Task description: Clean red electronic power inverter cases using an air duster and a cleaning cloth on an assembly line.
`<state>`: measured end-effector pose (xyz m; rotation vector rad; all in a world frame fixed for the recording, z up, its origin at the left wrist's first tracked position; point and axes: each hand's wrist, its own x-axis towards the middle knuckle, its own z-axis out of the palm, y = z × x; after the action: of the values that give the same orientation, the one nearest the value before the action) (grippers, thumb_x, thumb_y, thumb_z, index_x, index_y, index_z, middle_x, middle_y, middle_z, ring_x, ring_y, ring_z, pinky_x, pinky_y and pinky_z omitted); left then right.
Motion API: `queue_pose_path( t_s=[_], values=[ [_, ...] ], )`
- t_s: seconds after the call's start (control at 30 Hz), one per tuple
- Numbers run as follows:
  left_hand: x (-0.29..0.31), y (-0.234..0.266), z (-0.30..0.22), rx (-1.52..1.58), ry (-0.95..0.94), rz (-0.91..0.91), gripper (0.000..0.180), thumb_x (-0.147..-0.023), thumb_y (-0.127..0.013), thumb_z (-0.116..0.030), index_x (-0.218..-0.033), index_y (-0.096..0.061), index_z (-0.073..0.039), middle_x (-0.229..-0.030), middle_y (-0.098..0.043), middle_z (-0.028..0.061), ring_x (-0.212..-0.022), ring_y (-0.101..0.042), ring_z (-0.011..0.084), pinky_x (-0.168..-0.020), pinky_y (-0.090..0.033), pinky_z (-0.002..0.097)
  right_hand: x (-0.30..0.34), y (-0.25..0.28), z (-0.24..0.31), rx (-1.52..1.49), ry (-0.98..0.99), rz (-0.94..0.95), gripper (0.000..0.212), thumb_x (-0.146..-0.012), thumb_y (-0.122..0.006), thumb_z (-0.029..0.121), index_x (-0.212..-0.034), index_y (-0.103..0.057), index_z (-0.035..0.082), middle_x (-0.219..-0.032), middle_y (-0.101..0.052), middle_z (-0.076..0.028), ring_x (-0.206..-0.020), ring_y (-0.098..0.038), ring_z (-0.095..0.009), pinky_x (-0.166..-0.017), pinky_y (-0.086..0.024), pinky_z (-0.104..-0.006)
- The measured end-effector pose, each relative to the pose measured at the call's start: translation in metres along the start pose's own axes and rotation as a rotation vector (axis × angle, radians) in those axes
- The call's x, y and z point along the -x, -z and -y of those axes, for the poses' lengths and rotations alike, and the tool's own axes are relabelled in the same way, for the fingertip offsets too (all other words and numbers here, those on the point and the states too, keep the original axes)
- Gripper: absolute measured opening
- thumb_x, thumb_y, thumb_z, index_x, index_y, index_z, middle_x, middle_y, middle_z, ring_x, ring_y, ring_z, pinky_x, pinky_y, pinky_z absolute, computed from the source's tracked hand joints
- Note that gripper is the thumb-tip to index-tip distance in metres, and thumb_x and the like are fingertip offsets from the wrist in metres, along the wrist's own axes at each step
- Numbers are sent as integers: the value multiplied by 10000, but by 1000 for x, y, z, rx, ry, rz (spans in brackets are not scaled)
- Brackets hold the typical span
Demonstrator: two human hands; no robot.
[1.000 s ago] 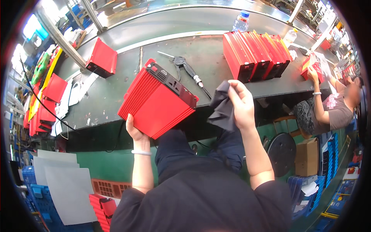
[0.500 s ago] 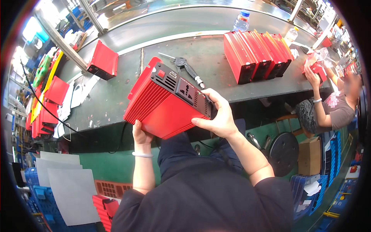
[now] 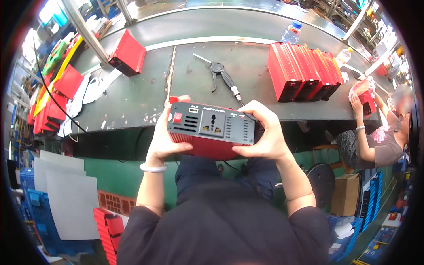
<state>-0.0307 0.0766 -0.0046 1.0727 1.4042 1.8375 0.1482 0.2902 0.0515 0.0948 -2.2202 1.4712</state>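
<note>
At centre frame, a red power box [image 3: 211, 132] is gripped at both ends, left hand [image 3: 162, 139] at nine o'clock, right hand [image 3: 265, 137] at three. Since a second ago it has been turned from its red flank to its dark socket face, so that face is judged to be under check. The dark cloth formerly in the right hand is no longer seen. The box's underside is hidden.

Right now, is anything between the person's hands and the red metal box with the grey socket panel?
Nothing visible. The left hand and right hand both grip the red metal box directly at its ends, bare skin on the casing, above the dark workbench.
</note>
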Motion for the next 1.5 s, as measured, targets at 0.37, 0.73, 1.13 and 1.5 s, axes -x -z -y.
queue_pose_path(
  t_s=[0.37, 0.73, 1.13, 1.5],
  values=[
    [6, -26, -5, -293, -248, -274, 890, -457, -902, -89, -1213, -442, 11, -1078, -595, 104, -1013, -608, 189, -918, -485, 334, 7, 6, 9, -250, -92, -476, 228, -920, -480, -49, -1101, -617, -53, -1035, -651, -91, -945, -606, -126, -876, -469, -262],
    [3, -38, -13, -553, -393, -457, 749, -457, -906, -186, -1079, -543, 16, -950, -634, 111, -860, -654, 203, -801, -521, 315, 14, -19, -11, 762, 258, -30, 576, -880, -552, 307, -1297, -471, -81, -1294, -518, -253, -1105, -525, -409, -987, -365, -483],
    [-1, -48, -2, -539, -517, -409, 562, -519, -855, -169, -971, -565, 0, -862, -646, 110, -748, -654, 206, -699, -522, 297, 6, -27, 7, 612, 229, 20, 667, -913, -502, 445, -1360, -414, -42, -1358, -459, -252, -1211, -470, -413, -1066, -300, -506],
    [3, -40, -5, -674, -460, -390, 790, -458, -912, -186, -1093, -481, 2, -1002, -561, 98, -912, -597, 189, -842, -481, 316, 42, -40, -3, 738, 139, -120, 657, -888, -563, 314, -1364, -376, -98, -1379, -419, -282, -1228, -442, -445, -1056, -312, -502]
  ],
)
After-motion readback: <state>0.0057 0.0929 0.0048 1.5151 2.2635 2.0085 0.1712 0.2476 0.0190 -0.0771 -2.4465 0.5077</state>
